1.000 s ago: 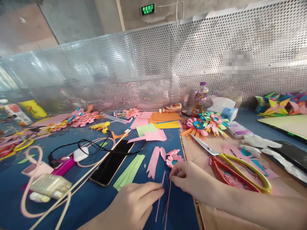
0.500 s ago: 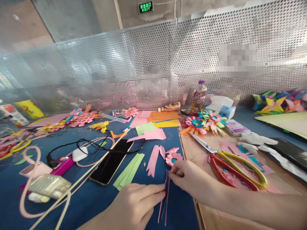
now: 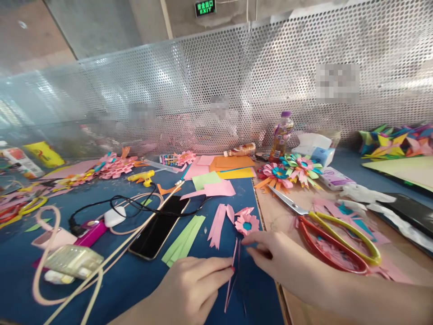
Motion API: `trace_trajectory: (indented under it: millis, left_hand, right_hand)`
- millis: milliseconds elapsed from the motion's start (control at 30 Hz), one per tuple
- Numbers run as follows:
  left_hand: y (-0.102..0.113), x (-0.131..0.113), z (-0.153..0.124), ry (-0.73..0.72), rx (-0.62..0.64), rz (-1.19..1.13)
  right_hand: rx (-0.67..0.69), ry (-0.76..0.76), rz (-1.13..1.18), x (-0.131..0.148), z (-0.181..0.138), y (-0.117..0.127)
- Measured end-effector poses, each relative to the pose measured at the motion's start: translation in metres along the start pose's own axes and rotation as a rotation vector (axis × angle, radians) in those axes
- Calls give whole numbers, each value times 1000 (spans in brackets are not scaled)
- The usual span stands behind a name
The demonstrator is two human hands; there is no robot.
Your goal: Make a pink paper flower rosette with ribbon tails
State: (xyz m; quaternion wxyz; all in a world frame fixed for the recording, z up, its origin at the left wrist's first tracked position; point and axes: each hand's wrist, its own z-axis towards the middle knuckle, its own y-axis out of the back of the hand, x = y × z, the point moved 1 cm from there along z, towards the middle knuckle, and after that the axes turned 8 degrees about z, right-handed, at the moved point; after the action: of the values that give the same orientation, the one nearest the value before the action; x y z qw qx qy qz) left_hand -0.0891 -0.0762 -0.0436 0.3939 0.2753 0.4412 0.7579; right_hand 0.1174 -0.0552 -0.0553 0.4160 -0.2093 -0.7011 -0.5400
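Observation:
Narrow pink paper strips are pinched upright between the fingertips of my left hand, over the blue tabletop. My right hand is just right of them, thumb and fingers a little apart, with nothing visible in it. Right beyond its fingertips lies a pink paper flower with a blue centre. Left of the flower is a notched pink paper piece. Green paper strips lie fanned beyond my left hand.
Scissors with red and yellow handles lie open on the brown board at right. A phone, cables and a charger are at left. Farther back are a yellow glue gun, coloured paper sheets, finished flowers and a bottle.
My right hand has moved slightly right, away from the strips, and its fingers have parted. More of the pink flower shows. My left hand keeps its pinch on the strips.

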Motion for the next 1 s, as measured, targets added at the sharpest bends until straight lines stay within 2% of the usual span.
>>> trace_trajectory:
  millis: [133, 233, 667, 833, 1000]
  left_hand:
    - [1, -1, 2, 13, 2, 0]
    - [-2, 0, 1, 0, 30, -20]
    - [-1, -1, 1, -23, 62, -22]
    - [0, 0, 3, -35, 85, 1]
    - [0, 0, 5, -33, 73, 7]
  right_hand:
    - [30, 400, -470, 0, -19, 3]
    - [27, 564, -661, -5, -30, -1]
    - [-39, 706, -826, -12, -32, -13]
    - [-37, 665, -816, -17, -30, -18]
    - [-1, 587, -790, -11, -30, -14]
